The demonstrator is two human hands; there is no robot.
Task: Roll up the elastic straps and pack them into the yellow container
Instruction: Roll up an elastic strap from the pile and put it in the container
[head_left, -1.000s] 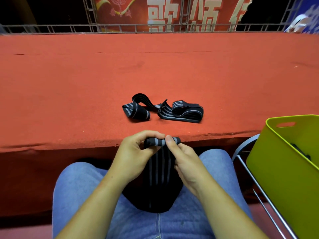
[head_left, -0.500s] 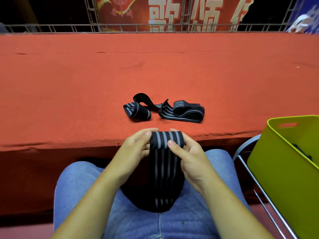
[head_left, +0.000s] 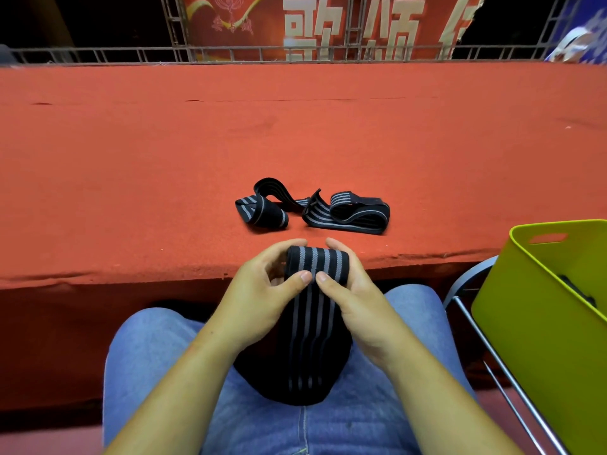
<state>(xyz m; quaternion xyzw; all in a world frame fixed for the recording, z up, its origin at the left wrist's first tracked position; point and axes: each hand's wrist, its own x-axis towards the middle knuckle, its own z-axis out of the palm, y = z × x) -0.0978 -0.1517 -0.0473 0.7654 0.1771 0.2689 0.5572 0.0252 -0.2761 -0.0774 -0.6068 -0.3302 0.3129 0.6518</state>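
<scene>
Red-covered tabletop (head_left: 164,165) runs wide in front of the seated person. Yellow container (head_left: 522,343) stands at the right, off the tabletop, against a metal chair frame (head_left: 466,278). Its top is open, with something dark low inside (head_left: 576,292), probably straps already packed; too hidden to count. Two loose straps (head_left: 348,213) lie unrolled near the tabletop's front edge, touching each other. Strap in hand (head_left: 312,326) is black with grey stripes, tail hanging over the lap, top end turned into a short roll. Left hand (head_left: 256,297) and right hand (head_left: 361,300): each grip pinches that roll, fingers behind, thumbs (head_left: 303,277) in front, tips nearly meeting. Judged early in the roll. To do it well: hold the tail taut, square the edges so the stripes line up, and turn evenly from both sides. A slack turn would likely cone or spring open.
</scene>
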